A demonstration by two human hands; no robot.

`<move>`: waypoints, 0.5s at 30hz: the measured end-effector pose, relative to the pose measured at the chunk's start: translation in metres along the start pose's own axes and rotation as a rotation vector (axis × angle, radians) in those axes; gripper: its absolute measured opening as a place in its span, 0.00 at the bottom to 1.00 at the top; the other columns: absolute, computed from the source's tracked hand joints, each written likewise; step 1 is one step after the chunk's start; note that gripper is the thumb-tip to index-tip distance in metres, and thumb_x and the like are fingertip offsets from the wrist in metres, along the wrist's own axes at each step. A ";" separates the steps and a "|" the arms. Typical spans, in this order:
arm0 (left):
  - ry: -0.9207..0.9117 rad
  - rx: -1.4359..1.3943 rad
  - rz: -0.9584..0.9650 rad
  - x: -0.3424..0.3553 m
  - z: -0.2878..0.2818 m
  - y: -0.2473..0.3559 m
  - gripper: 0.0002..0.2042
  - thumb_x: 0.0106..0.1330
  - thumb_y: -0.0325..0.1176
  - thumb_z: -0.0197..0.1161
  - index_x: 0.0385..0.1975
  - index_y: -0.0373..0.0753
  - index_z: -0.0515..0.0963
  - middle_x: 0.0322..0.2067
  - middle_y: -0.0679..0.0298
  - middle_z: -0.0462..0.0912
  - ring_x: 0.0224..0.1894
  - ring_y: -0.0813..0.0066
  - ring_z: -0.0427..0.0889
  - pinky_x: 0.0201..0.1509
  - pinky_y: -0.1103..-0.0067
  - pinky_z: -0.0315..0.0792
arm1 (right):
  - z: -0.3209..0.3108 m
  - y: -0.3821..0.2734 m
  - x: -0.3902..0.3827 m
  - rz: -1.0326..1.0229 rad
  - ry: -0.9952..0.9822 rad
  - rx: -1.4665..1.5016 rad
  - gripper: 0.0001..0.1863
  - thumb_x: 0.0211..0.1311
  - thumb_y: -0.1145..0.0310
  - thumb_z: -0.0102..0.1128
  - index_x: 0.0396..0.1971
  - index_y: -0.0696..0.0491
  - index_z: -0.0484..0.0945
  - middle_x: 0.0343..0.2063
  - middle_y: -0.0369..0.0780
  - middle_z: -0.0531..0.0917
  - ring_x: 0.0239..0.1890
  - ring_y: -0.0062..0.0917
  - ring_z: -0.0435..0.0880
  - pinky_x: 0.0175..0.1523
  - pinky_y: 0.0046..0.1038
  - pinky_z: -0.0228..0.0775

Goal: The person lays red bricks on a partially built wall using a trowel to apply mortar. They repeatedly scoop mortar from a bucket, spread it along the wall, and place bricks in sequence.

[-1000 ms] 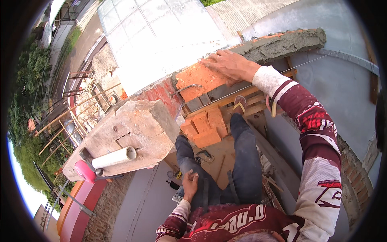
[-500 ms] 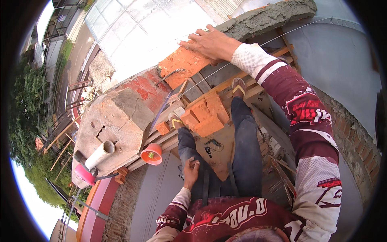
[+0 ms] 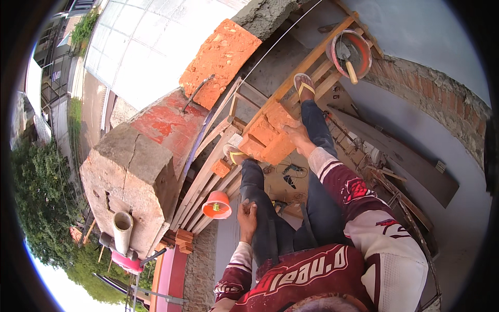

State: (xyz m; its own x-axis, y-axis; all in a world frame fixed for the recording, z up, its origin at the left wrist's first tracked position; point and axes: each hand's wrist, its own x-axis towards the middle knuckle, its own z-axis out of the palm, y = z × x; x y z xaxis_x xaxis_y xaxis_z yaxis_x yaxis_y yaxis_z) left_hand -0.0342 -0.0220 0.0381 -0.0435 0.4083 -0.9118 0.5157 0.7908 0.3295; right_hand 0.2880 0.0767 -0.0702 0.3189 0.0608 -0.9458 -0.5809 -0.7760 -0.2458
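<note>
My right hand (image 3: 298, 137) is down at a small stack of orange bricks (image 3: 270, 132) on the planks between my feet. It grips the right side of a brick there; some fingertips are hidden. My left hand (image 3: 247, 217) rests against my left thigh, fingers curled in, with nothing visible in them. Ahead, a broad orange brick (image 3: 221, 60) lies on top of the wall, between grey wet mortar (image 3: 265, 15) and a red-stained concrete part (image 3: 169, 122). A bent dark metal rod (image 3: 197, 93) sticks up by its near edge.
A bucket (image 3: 358, 44) holding a trowel (image 3: 345, 58) stands on the scaffold planks at right. A taut white string (image 3: 280, 41) runs beside the wall. An orange bucket (image 3: 217, 205) and a pipe (image 3: 122, 233) on a concrete block (image 3: 119, 177) are at left. The floor lies far below the planks.
My right hand has left the brick on the wall and come down to the stack between my feet. The view has shifted, bringing the bucket with the trowel into sight. My left hand stays curled.
</note>
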 end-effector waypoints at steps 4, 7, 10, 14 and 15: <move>-0.045 0.298 0.162 0.008 -0.024 0.001 0.20 0.70 0.27 0.61 0.59 0.28 0.68 0.47 0.51 0.84 0.48 0.71 0.82 0.55 0.78 0.75 | 0.015 0.070 0.063 0.317 0.115 0.587 0.23 0.63 0.68 0.64 0.56 0.57 0.69 0.50 0.43 0.80 0.52 0.26 0.78 0.57 0.31 0.69; 0.000 0.110 0.025 0.014 -0.050 -0.010 0.18 0.70 0.25 0.60 0.57 0.29 0.68 0.45 0.52 0.84 0.46 0.73 0.83 0.54 0.79 0.75 | 0.016 0.065 0.123 0.215 0.164 0.815 0.28 0.61 0.69 0.65 0.58 0.56 0.64 0.52 0.43 0.78 0.53 0.28 0.77 0.59 0.32 0.68; 0.079 0.094 0.059 0.016 -0.078 -0.023 0.17 0.70 0.25 0.60 0.56 0.29 0.69 0.44 0.54 0.84 0.46 0.74 0.83 0.53 0.80 0.75 | 0.005 0.036 0.177 0.089 0.187 0.966 0.33 0.60 0.69 0.66 0.61 0.56 0.58 0.54 0.44 0.75 0.55 0.29 0.76 0.61 0.33 0.67; 0.081 0.086 0.059 0.024 -0.090 -0.021 0.17 0.70 0.24 0.60 0.56 0.30 0.68 0.45 0.54 0.83 0.45 0.75 0.82 0.53 0.80 0.75 | -0.022 -0.004 0.222 -0.055 0.199 1.028 0.40 0.57 0.70 0.68 0.64 0.55 0.51 0.56 0.45 0.73 0.57 0.31 0.74 0.63 0.34 0.66; 0.049 0.161 0.066 0.027 -0.088 -0.015 0.17 0.70 0.24 0.60 0.56 0.30 0.68 0.46 0.54 0.83 0.46 0.75 0.82 0.53 0.80 0.75 | -0.025 -0.004 0.220 -0.071 0.202 1.009 0.42 0.57 0.70 0.68 0.64 0.55 0.49 0.57 0.46 0.72 0.58 0.31 0.74 0.63 0.35 0.66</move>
State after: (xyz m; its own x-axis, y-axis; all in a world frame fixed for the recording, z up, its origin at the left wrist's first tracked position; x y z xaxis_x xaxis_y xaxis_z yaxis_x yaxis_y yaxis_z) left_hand -0.1184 0.0173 0.0298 -0.0447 0.4821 -0.8750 0.6492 0.6797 0.3413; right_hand 0.3789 0.0776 -0.2722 0.4431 -0.0928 -0.8916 -0.8841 0.1193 -0.4518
